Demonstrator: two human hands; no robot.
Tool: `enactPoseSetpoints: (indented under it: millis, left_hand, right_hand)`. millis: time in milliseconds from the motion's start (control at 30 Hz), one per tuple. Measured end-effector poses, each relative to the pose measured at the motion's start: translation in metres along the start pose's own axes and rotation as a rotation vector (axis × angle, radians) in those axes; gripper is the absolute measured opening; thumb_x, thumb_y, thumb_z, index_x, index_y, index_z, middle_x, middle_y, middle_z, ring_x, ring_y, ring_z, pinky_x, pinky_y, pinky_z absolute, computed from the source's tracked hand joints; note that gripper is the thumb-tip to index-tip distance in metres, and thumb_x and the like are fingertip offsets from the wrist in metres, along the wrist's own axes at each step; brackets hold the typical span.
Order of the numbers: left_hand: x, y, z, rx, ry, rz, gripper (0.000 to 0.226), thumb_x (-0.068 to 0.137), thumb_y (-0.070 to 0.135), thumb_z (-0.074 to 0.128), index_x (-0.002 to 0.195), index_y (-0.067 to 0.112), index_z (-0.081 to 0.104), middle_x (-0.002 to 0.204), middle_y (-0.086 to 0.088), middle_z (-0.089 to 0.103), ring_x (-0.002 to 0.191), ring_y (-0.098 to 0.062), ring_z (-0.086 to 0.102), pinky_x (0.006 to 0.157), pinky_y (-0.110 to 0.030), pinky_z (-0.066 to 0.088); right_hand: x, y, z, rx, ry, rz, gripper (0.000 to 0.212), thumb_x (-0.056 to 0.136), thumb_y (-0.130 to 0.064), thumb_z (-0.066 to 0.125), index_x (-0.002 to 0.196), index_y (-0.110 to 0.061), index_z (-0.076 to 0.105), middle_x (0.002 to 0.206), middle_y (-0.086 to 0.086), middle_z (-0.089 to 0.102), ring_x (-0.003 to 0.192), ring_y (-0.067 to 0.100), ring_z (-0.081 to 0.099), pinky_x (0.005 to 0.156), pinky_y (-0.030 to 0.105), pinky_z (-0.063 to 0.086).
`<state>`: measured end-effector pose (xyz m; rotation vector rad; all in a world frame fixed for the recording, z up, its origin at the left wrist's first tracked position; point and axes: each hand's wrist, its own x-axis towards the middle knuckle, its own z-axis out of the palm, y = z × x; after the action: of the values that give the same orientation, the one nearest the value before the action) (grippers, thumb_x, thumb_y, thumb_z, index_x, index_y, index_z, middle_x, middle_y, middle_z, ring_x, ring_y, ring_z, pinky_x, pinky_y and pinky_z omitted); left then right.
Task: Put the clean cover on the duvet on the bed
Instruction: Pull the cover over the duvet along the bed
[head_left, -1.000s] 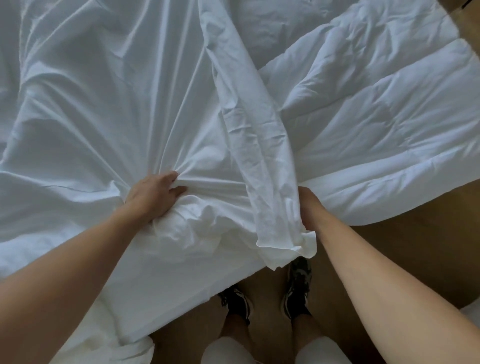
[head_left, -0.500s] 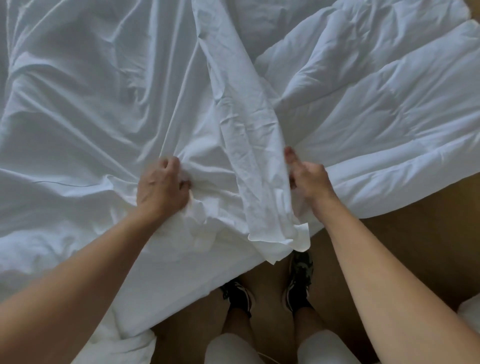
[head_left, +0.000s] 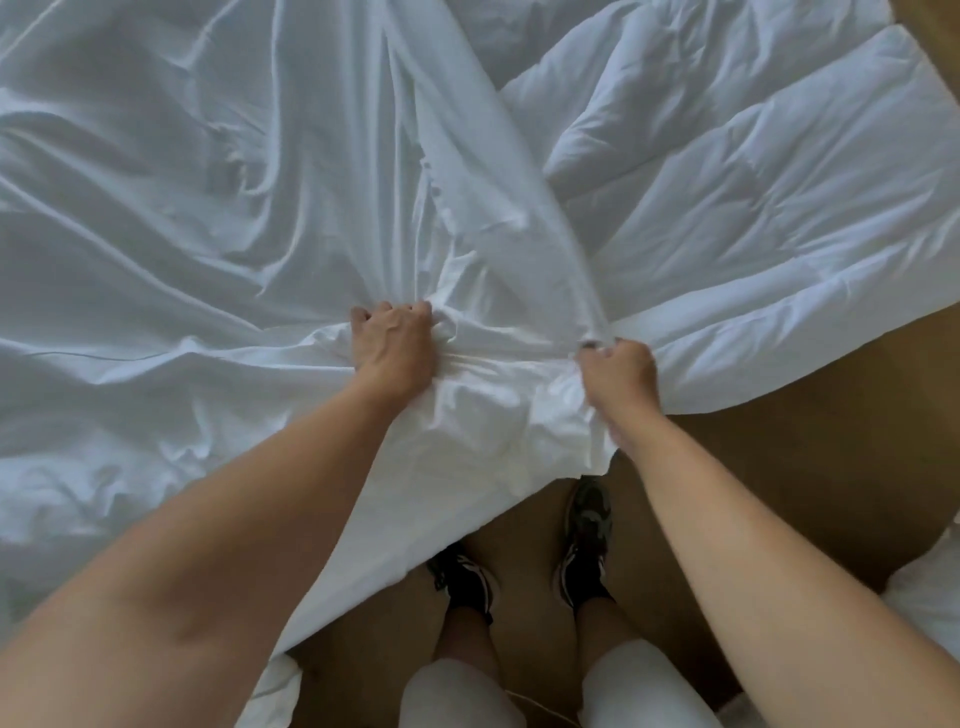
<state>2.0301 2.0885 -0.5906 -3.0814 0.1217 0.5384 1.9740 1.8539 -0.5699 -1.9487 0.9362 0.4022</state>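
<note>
A thin white cover lies wrinkled over the left and middle of the bed. The quilted white duvet shows bare on the right, its near edge hanging over the bed's side. My left hand grips a bunch of the cover with curled fingers. My right hand pinches the cover's edge where it meets the duvet's near edge. A long fold of the cover runs from the top middle down to my right hand. A gathered lump of fabric sits between my two hands.
Brown wooden floor lies to the right and below the bed. My two feet in dark shoes stand right at the bed's edge. More white fabric shows at the lower right edge of the view.
Both hands shifted toward me and regripped. The right hand moved right and down, drawing the long fold tight across the duvet's edge. The hanging end of the fold is now bunched between the hands.
</note>
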Motion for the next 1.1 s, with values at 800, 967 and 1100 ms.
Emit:
enactPoseSetpoints:
  millis: [800,967,1100]
  left_hand:
    - [-0.052,0.116,-0.001,0.034,-0.197,0.409,0.074,0.068,0.056,0.068,0.132,0.027,0.046,0.123,-0.006,0.043,0.111,-0.031,0.044,0.095,-0.045,0.040]
    - [-0.038,0.114,0.002,0.079,-0.138,0.337,0.049,0.083,0.035,0.068,0.124,0.019,0.047,0.120,-0.010,0.060,0.102,-0.036,0.062,0.077,-0.041,0.046]
    - [-0.016,0.097,-0.022,-0.168,-0.167,0.367,0.014,0.070,0.029,0.057,0.081,0.022,0.054,0.082,-0.009,0.065,0.079,-0.040,0.065,0.060,-0.031,0.039]
  right_hand:
    - [-0.001,0.060,-0.039,-0.220,-0.170,0.160,0.098,0.070,-0.047,0.082,0.142,-0.016,0.023,0.133,0.014,0.049,0.103,0.031,0.053,0.080,0.036,0.051]
    - [0.000,0.064,-0.030,0.014,-0.176,0.195,0.078,0.075,-0.026,0.082,0.139,-0.014,0.039,0.119,0.007,0.061,0.105,0.028,0.061,0.087,0.040,0.057]
    - [0.009,0.065,-0.057,0.121,-0.514,0.071,0.052,0.064,-0.028,0.095,0.109,-0.020,0.070,0.096,-0.005,0.078,0.091,0.015,0.074,0.084,0.033,0.061]
